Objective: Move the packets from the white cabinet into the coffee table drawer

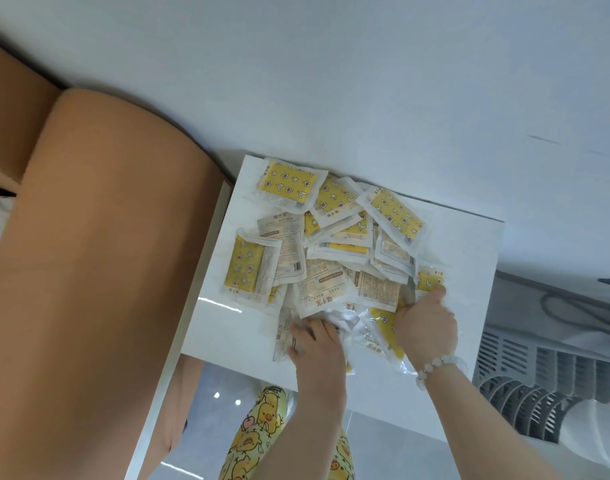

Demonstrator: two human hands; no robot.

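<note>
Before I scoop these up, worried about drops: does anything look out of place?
Nothing looks torn or spilled. The packets lie in a jumbled heap on the white cabinet, overlapping at all angles, some face down. The left hand and the right hand grip the nearest ones.

The hand-warmer packets (331, 244) are clear plastic over yellow pads printed with stars and moons, lying on a glossy white cabinet top (463, 258). Yellow duck-print trousers (258, 431) show below, and a pale bead bracelet (435, 367).

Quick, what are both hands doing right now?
Left hand: grips packets at the pile's near edge.
Right hand: grips packets too.
</note>
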